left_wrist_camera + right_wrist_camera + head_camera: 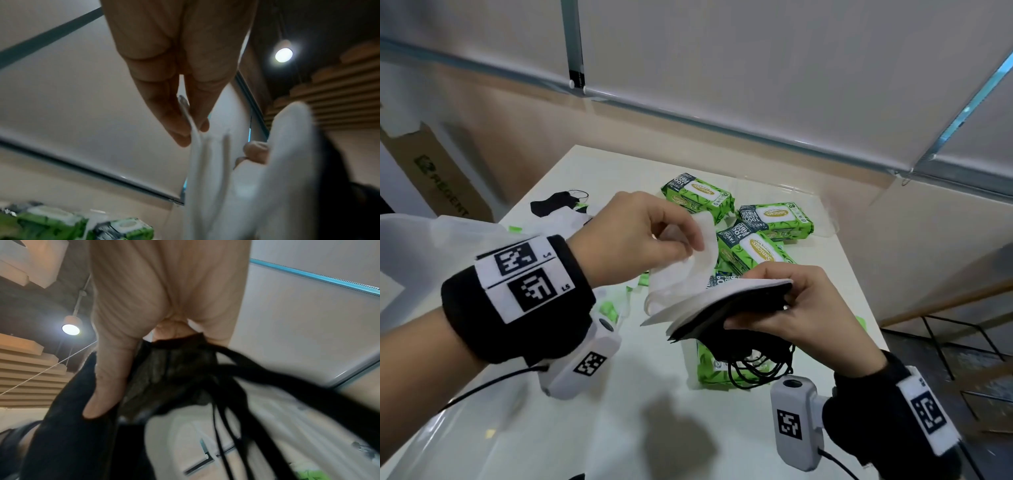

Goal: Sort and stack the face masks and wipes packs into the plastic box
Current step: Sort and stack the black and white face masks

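Note:
My right hand (pixel 774 301) grips a stack of face masks (pixel 726 305), white on top and black below, their black ear loops (pixel 760 370) dangling; the right wrist view shows the black masks (pixel 164 378) under my thumb. My left hand (pixel 674 240) pinches the edge of a white mask (pixel 688 270) just above that stack, seen close in the left wrist view as the white mask (pixel 207 170). Green wipes packs (pixel 753 253) lie on the white table (pixel 619 428) behind and below my hands. A clear plastic box (pixel 822 205) sits at the table's far right.
More masks, one black mask (pixel 554 204) among them, lie at the table's far left. A cardboard box (pixel 438 171) leans against the wall at left. A stair railing (pixel 962 342) drops off beyond the table's right edge.

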The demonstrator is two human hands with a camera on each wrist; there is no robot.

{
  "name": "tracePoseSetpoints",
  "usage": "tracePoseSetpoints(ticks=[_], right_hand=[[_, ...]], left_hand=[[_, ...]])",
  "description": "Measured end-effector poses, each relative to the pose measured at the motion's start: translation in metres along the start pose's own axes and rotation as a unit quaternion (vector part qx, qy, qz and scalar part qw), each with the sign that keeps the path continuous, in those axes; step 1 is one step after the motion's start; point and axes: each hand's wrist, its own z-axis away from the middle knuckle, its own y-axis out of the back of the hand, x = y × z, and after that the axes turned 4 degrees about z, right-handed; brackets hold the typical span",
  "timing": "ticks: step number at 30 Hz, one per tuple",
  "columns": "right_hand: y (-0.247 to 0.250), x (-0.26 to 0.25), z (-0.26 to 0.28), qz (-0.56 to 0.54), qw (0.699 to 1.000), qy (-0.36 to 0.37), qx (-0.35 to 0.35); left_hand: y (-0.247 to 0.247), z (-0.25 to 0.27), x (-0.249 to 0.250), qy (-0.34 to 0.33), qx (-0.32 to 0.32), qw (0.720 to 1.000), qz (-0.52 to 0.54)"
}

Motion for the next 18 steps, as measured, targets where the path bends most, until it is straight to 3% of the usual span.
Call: tracePoseSetpoints(ticks=[2,5,9,14,18], right_hand=[[-0.001,-0.001,0.001,-0.001,1.000,0.001,0.004],[-0.002,-0.004,0.002,-0.009,1.000,0.001,0.016],[-0.003,-0.005,0.003,-0.013,1.000,-0.011,0.017],[-0.004,-0.003,0.005,0.003,1.000,-0.029,-0.004],[-0.004,-0.004,0.008,0.010,1.000,-0.022,-0.019]], left_hand=[[-0.001,0.003,0.003,-0.001,-0.018,1.000,0.017],[0.000,0.002,0.001,0.003,0.009,0.996,-0.090],[0.007,-0.006,-0.012,0.095,0.014,0.960,-0.265],[0.006,-0.007,-0.012,0.115,0.004,0.936,-0.333],[0.014,-0.008,-0.014,0.210,-0.035,0.893,-0.397]])
